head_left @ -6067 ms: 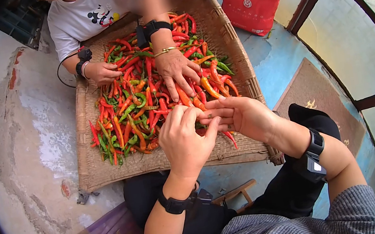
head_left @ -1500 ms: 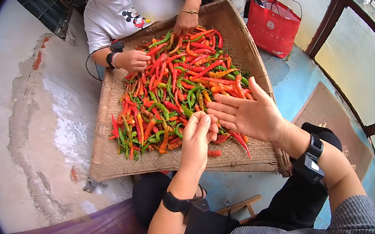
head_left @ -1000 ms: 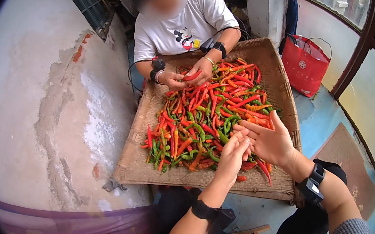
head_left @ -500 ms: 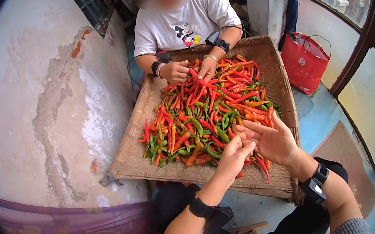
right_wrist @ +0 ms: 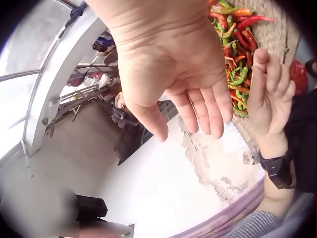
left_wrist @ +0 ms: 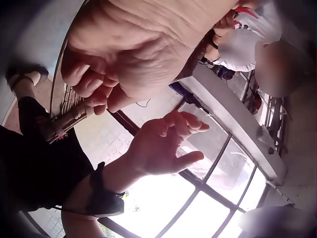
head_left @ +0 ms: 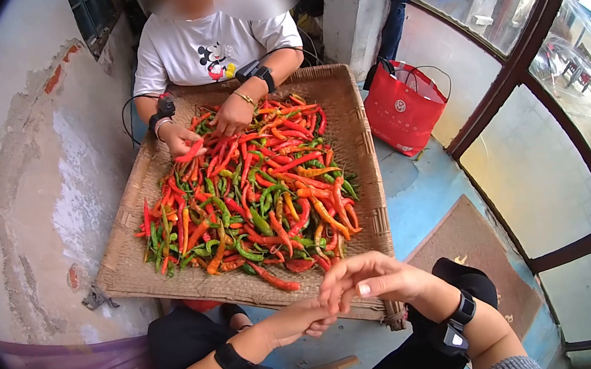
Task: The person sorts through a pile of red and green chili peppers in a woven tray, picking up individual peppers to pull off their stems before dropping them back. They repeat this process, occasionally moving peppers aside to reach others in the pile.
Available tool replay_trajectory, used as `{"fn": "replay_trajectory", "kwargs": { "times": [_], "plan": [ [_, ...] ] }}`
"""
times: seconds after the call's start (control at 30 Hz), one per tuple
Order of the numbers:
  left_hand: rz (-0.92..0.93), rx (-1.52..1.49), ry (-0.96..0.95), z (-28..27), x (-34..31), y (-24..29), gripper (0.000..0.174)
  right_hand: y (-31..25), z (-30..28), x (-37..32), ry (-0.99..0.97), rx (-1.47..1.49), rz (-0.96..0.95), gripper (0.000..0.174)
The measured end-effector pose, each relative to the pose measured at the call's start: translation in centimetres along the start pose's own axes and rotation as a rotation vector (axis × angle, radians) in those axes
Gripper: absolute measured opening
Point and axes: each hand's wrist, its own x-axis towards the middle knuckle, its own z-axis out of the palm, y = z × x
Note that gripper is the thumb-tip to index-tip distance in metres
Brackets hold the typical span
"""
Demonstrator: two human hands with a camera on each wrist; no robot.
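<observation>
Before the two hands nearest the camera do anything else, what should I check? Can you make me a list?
1. Right hand free: ok, palm open, nothing in it.
2. Left hand free: ok, fingers loosely curled, nothing seen in it.
3. Other person's hands out of the way: ok, over the far side of the tray.
4. Peppers sorted by colour: not ok, red, orange and green are mixed.
5. Tray steady: cannot tell, its support is hidden.

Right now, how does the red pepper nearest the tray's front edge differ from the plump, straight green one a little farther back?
The red pepper looks longer and slimmer than the green pepper. The red pepper juts out of the pile onto bare weave, while the green pepper lies surrounded by others. Both are in the woven tray.
</observation>
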Motion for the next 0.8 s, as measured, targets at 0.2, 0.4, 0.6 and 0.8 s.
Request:
{"fn": "replay_trajectory", "kwargs": {
  "times": [0.2,0.4,0.6,0.8],
  "plan": [
    [0.149,0.314,0.091,-0.4,1.5,-2.7,0.027,1.3,0.1,1.1,0.066,-0.385,0.387,0.042],
    [-0.077,1.026,0.016,2.1,-1.0,-0.2,0.032,2.4,-2.2,0.6,0.518,-1.587,0.003,0.031],
    [-0.092,1.451,0.166,1.5,-1.5,-2.1,0.038,3.0,-3.2,0.8,0.574,-1.871,0.108,0.028],
    [-0.065,1.355,0.221,1.8,-1.7,-1.2,0.045,2.6,-3.8,2.4,0.626,-1.848,0.157,0.03]
  ]
}}
